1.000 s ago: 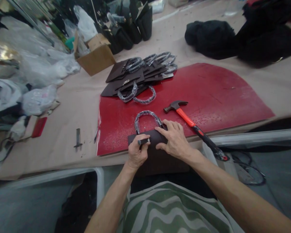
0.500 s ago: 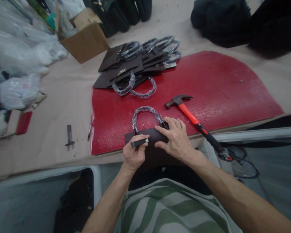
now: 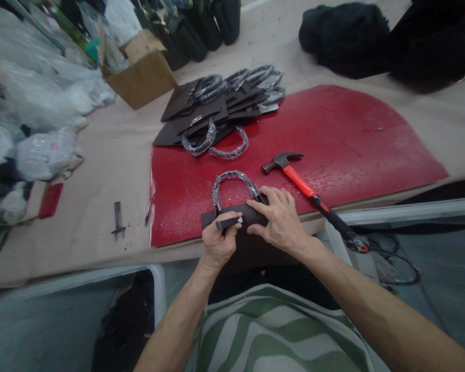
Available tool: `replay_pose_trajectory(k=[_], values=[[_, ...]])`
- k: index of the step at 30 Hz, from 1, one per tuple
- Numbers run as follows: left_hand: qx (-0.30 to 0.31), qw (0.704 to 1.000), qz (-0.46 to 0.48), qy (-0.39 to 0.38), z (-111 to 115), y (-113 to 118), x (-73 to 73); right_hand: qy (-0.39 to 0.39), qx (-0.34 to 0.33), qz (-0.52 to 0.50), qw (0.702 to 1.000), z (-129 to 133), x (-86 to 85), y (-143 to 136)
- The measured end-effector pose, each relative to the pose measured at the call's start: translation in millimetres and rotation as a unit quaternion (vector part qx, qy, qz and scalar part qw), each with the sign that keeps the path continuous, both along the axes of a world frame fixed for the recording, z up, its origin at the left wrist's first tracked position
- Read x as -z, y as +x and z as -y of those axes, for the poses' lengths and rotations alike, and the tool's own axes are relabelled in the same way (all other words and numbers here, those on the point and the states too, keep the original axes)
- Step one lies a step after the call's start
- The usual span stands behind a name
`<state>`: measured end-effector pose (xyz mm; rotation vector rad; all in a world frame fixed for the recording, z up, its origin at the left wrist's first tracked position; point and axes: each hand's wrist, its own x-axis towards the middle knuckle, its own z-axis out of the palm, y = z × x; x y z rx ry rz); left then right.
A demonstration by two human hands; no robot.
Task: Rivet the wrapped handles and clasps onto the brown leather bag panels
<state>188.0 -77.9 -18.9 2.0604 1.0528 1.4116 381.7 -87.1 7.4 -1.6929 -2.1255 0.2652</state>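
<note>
Two hands on one bag (image 3: 248, 213), at the near edge of the mat (image 3: 352, 150), lower part toward the wearer, wrapped handle (image 3: 232, 174) arching to 12 o'clock; left grip (image 3: 219, 245) closed round a dark tool (image 3: 228, 223), pale tip toward 3 o'clock; tip touching bag or not, cannot tell; right grip (image 3: 281, 217) part open, thumb and fingers spread, resting on bag's right side; to do it well, probably press bag flat with the right, steady the tool low near its tip, fingers off the working spot; soft bag could shift at that edge; left fingers partly hide the work.

Around, clock from bag: hammer (image 3: 299, 181) at 2, within reach, its tail jutting past the bench (image 3: 96, 165) edge; stacked bags (image 3: 196, 111) at 11, loops toward the work, could snag; pronged tool (image 3: 118, 219) at 9; box (image 3: 143, 80) between 10 and 11; black bundle (image 3: 344, 39) at 1; none between hands and hammer head.
</note>
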Motion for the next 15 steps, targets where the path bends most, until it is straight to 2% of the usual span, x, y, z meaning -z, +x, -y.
replay_pose_trajectory(k=[11,15], values=[[-0.011,0.998,-0.065,0.022,-5,12,-0.8,0.006,-0.009,-0.008,1.0,0,5.0,2],[-0.014,0.997,-0.076,0.03,-6,13,1.7,0.021,-0.034,-0.049,0.998,0,1.8,12]])
